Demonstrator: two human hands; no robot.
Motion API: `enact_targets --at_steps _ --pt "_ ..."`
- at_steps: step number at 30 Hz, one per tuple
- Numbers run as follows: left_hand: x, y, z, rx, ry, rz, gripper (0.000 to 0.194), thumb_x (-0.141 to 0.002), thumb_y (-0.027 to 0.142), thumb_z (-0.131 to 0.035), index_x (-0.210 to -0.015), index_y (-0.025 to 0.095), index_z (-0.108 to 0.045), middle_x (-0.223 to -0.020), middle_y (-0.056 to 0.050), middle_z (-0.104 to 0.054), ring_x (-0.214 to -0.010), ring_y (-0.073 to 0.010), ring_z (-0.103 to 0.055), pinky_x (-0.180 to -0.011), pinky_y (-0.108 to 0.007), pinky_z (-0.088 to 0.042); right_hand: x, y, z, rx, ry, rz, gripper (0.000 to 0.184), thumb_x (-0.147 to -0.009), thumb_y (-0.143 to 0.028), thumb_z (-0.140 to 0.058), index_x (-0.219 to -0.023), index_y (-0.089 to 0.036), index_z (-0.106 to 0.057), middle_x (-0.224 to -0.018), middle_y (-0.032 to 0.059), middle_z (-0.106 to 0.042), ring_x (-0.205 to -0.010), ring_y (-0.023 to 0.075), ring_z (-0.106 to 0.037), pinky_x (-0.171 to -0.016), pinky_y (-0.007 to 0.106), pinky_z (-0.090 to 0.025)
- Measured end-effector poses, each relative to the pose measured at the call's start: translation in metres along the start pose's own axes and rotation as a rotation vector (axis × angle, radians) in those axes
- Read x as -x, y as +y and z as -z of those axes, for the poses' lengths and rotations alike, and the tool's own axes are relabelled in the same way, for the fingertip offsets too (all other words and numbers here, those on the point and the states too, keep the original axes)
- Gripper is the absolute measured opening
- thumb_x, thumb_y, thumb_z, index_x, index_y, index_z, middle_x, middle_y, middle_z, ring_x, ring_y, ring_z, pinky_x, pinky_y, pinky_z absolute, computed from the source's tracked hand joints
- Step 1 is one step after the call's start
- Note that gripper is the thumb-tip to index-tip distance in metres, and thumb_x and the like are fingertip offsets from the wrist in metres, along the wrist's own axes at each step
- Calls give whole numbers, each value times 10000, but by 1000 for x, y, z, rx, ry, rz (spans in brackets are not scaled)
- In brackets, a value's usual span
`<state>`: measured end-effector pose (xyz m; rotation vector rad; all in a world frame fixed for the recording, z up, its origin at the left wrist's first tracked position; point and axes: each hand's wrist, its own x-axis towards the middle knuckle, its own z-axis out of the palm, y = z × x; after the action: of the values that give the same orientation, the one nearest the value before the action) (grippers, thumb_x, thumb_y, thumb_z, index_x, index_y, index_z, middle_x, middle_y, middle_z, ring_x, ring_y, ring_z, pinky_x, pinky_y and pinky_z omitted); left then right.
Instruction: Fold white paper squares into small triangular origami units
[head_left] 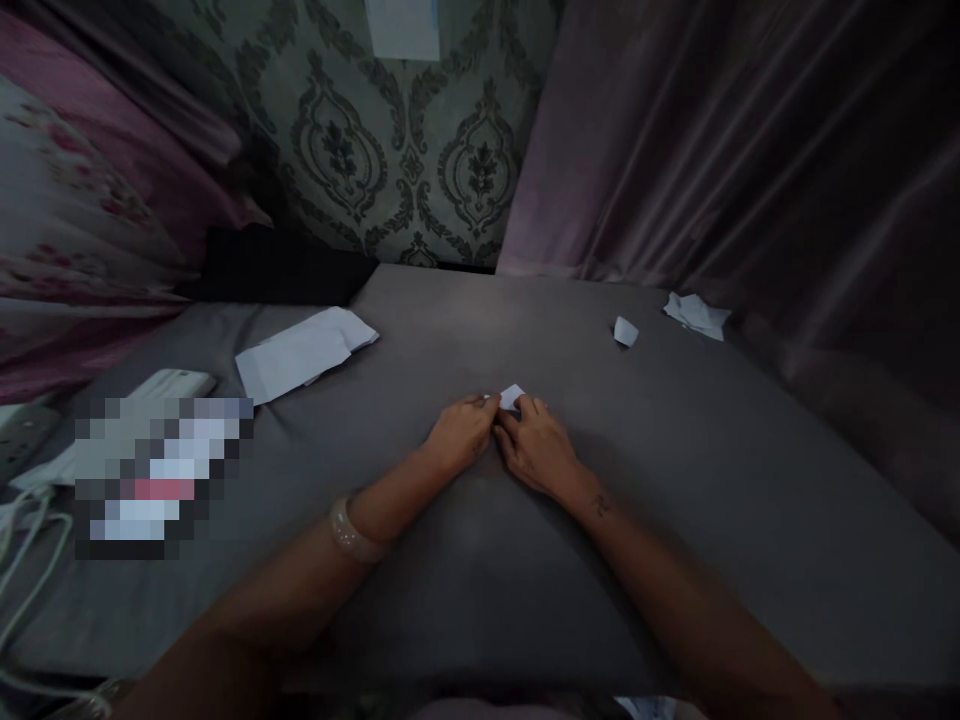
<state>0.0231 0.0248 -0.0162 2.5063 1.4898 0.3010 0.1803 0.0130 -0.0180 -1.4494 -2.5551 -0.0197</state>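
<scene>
A small piece of white paper (513,397) lies on the grey sheet between my two hands, partly covered by my fingers. My left hand (463,432) is closed, its thumb and fingertips pinching the paper's left side. Over the right side bends my right hand (537,440), its fingers curled and pressing on the paper. The two hands almost touch at the fingertips. Whether the paper is folded under the fingers is hard to make out.
White sheets of paper (300,352) lie stacked at the left. A small curled paper piece (625,332) and crumpled paper (697,315) are at the far right. A white power strip (28,440) with cables stands by the left edge, near a blurred-out item (165,475). Curtains (645,130) hang behind.
</scene>
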Motion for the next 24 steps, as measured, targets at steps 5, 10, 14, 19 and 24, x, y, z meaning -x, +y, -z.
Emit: enact_targets --at_steps 5,10,14,19,24 --pt "1 3 4 -1 -58 33 350 -884 105 -427 -1229 123 -487 -1114 -163 -643 -1100 -270 -593 -824 -352 -505 4 9 5 -83 4 13 398 -966 -299 -362 -1265 -154 -581 -1082 150 -572 -978 260 -504 -878 392 -444" --pt "1 1 -1 -4 -7 -51 289 -928 158 -410 -1174 173 -561 -1194 -121 -630 -1153 -260 -553 -825 -342 -496 17 29 10 -99 12 -48 363 -966 -277 -352 -1172 -177 -633 -1053 136 -598 -987 260 -524 -838 385 -460" --pt "-8 0 -3 -75 44 -81 303 -974 292 -375 -1116 209 -630 -1069 -100 -651 -1020 -251 -577 -761 -331 -473 18 53 7 -257 62 -145 280 -921 -258 -434 -950 -193 -705 -1013 123 -615 -977 251 -544 -859 392 -448" --pt "-25 -2 -3 -176 79 -156 327 -971 341 -394 -1081 220 -677 -983 -97 -616 -925 -242 -551 -734 -333 -420 0 83 -9 -736 189 -405 191 -790 -230 -540 -694 -202 -703 -831 60 -657 -824 190 -599 -826 339 -458" --pt "-37 -7 -15 -345 137 -321 266 -959 211 -408 -961 133 -662 -965 -112 -627 -920 -242 -541 -756 -355 -384 -6 100 -22 -894 293 -531 324 -818 -368 -466 -855 -180 -728 -787 67 -707 -738 183 -642 -679 299 -494"
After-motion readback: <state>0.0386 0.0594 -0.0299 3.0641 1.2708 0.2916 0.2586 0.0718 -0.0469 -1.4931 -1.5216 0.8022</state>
